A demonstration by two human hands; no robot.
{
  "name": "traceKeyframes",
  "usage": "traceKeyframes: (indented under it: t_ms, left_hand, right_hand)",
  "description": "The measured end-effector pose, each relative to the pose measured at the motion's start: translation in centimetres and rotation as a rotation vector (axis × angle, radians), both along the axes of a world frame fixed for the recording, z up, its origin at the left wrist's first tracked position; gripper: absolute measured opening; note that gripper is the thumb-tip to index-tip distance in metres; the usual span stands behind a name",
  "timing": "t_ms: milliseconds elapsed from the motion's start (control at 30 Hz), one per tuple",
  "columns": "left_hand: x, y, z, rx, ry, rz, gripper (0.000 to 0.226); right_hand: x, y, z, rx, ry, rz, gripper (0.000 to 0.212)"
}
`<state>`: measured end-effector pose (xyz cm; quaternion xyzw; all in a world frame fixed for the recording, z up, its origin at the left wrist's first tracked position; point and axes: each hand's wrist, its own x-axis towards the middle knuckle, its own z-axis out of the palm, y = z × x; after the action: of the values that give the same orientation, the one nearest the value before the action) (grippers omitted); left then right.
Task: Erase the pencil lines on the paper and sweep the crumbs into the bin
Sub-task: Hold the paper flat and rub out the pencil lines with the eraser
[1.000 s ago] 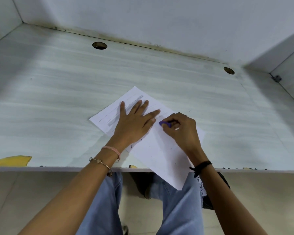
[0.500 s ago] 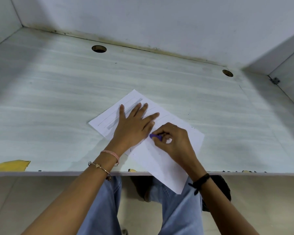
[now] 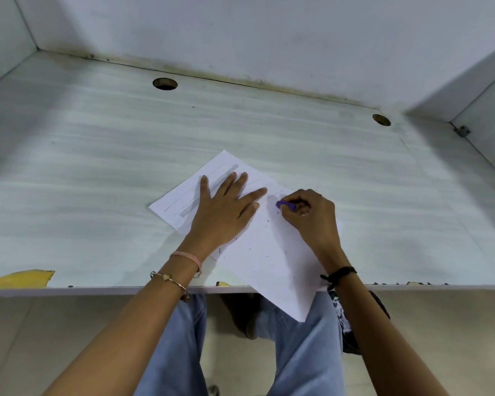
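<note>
Now, left hand [image 3: 222, 212] fingers spread flat on paper [image 3: 272, 261], right hand [image 3: 309, 215] pinching purple eraser [image 3: 285, 205]

Desk [image 3: 97, 167]: pale grey wood-grain top, walled in white at the back [image 3: 269, 38] and both sides; the back joint was stained. Near the back edge sat a left hole [image 3: 165, 83] and a right hole [image 3: 381, 120]. A yellow patch [image 3: 22, 278] lay at the near left edge. Beige floor [image 3: 55, 338] below.

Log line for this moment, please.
left hand: flat on paper | right hand: pinches purple eraser on paper | pencil lines: visible beside left hand | crumbs: unswept
</note>
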<state>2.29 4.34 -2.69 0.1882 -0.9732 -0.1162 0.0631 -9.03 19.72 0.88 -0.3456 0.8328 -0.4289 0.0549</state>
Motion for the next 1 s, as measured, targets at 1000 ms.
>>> traceKeyframes:
  t_ms: [1000]
  left_hand:
    - [-1.8, 0.7, -0.7, -0.011, -0.01, -0.139, 0.098]
  right_hand:
    - [0.2, -0.4, 1.3, 0.17, 0.058, 0.197, 0.011]
